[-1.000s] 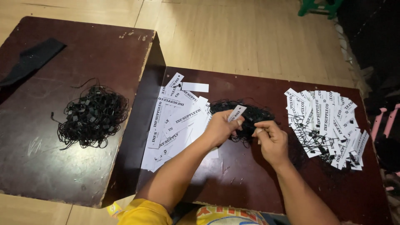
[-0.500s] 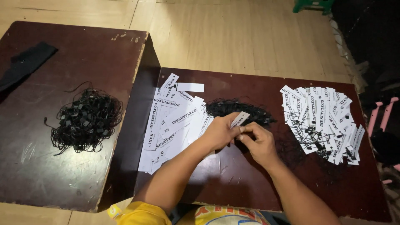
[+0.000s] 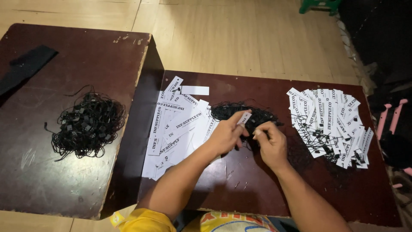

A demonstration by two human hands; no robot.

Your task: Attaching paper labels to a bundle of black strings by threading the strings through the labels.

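Observation:
My left hand (image 3: 226, 135) pinches a small white paper tag (image 3: 244, 118) between thumb and fingers. My right hand (image 3: 269, 141) is closed right beside it, fingertips meeting at the tag, apparently on a thin black string. Both hands hover over a small pile of black strings (image 3: 240, 111) on the low dark brown table (image 3: 240, 189). A spread of white printed tags (image 3: 176, 126) lies to the left of my hands. To the right lies a heap of tags with strings attached (image 3: 330, 124).
A second, higher dark table (image 3: 64, 172) stands at the left with a larger tangle of black strings (image 3: 86, 124) and a black strip (image 3: 23, 68). Wooden floor lies beyond. Pink objects (image 3: 388, 118) and dark fabric sit at the right edge.
My hands have drawn closer together, and the right fingertips have come up to the tag held by the left. The view shifted slightly.

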